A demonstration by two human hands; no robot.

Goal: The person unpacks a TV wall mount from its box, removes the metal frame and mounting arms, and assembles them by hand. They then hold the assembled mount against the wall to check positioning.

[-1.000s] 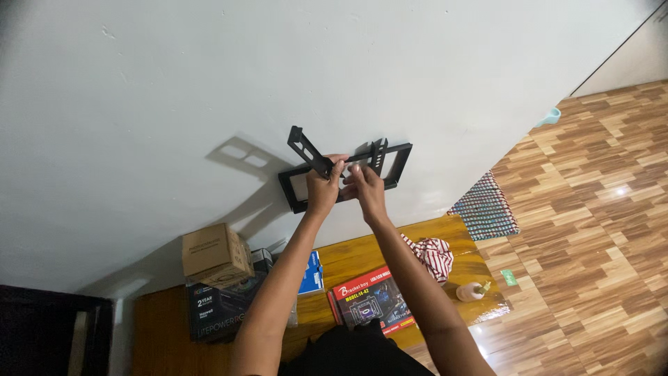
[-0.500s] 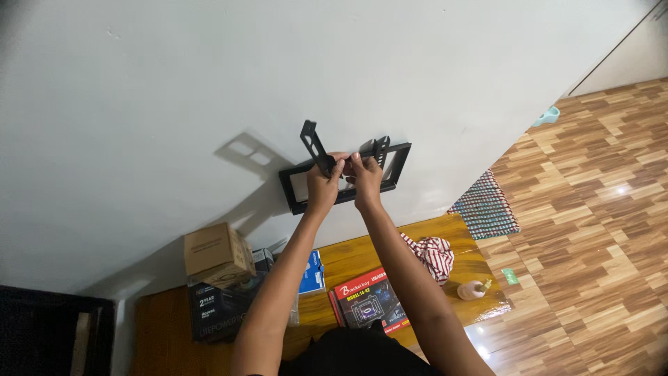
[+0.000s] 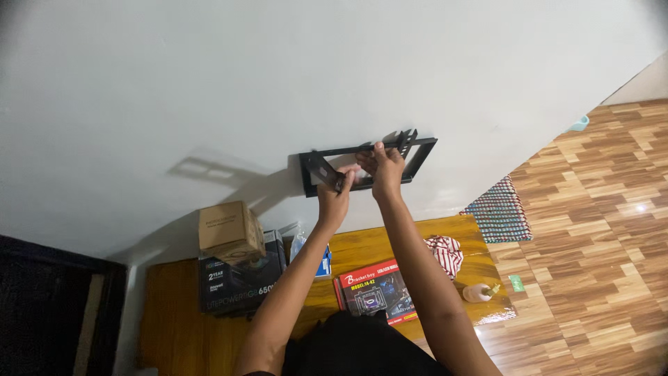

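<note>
Two hands — the left hand [image 3: 337,197] and the right hand [image 3: 382,170] — met one black wall bracket [image 3: 417,154], while below sat one brown carton [image 3: 228,231], one black box [image 3: 240,287], one red box [image 3: 376,291], one striped cloth [image 3: 445,252] — and one woven mat [image 3: 497,210].

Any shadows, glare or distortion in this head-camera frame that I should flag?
Head view: the black metal wall bracket and both hands, left hand and right hand, cast a soft shadow leftward on the white wall; a glare spot sits on the wood-pattern floor; corners darken; the wall's base line runs tilted; focus looks sharp.
</note>
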